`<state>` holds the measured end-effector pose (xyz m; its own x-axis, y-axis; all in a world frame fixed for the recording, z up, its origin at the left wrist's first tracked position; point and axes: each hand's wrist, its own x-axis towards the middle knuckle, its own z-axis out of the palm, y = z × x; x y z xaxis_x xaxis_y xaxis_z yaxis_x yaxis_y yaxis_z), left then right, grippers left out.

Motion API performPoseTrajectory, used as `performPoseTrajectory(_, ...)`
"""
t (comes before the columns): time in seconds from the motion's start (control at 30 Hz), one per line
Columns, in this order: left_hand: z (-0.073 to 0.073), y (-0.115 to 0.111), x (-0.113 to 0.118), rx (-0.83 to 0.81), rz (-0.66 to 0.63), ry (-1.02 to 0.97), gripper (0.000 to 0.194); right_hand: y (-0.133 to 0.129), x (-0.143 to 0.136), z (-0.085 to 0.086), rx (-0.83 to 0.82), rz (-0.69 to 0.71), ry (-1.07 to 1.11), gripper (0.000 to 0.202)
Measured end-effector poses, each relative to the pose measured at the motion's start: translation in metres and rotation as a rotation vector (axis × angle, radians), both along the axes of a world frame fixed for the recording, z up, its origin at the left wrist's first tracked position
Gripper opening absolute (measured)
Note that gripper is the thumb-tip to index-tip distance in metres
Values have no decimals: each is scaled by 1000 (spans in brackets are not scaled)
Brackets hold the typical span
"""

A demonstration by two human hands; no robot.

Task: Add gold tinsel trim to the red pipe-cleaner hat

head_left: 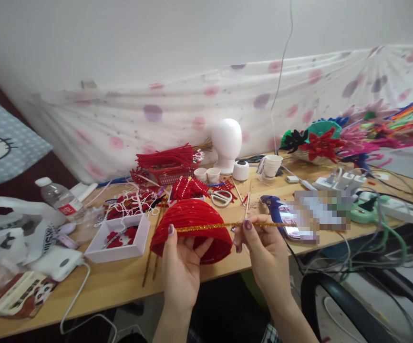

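With the red cap (192,212) as our clock centre, the wall (149,38) rises at twelve, a dotted cloth (120,121) hung along it. Below runs our wooden table (120,281). At eleven we note a red basket (170,177) topped by fuzzy red stems (165,157); at one, an upright white foam head (228,140). The cap is in our grasp at the table's near edge, dome up, opening tilted toward us; whether it touches the wood we cannot tell. Our left hand (181,274), at six, is closed on its rim, thumb outside, fingers in the hollow. At nine stands a white box (118,252) with red pieces (128,236) inside. Our right hand (269,247), near four, pinches a glittery gold strip (199,228) between thumb and fingertip. At two, pale-handled scissors (222,192) lie flat. Thinnest item: that strip, running from left thumb across the cap's front, past the right hand toward three.
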<state>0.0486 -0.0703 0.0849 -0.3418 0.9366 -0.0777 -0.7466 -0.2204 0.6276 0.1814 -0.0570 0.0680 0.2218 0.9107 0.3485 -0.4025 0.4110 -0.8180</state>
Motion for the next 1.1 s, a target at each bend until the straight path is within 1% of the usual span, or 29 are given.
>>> performPoseTrajectory(0.1,-2,-1,2,52,-8,11,38,4,1,6,-21,31,-38,25)
performPoseTrajectory(0.2,-3,-3,6,90,-16,28,41,3,-2,9,-58,95,-37,29)
performPoseTrajectory(0.3,-3,-5,9,134,-33,55,42,-1,-9,10,-86,63,-99,29)
performPoseTrajectory(0.4,-3,-7,11,150,-18,74,44,-7,-15,10,-108,32,-157,30)
performPoseTrajectory(0.63,0,-9,14,115,29,69,38,-15,-18,16,-122,66,-256,32)
performPoseTrajectory(0.8,1,-7,16,115,51,46,32,-18,-20,22,-96,78,-294,31)
performPoseTrajectory(0.9,1,-6,16,115,50,56,29,-15,-22,21,-100,60,-313,33)
performPoseTrajectory(1.0,3,-3,15,110,65,60,31,-8,-24,18,-128,31,-324,36)
performPoseTrajectory(1.1,9,1,15,115,92,13,35,-1,-26,14,-134,58,-252,37)
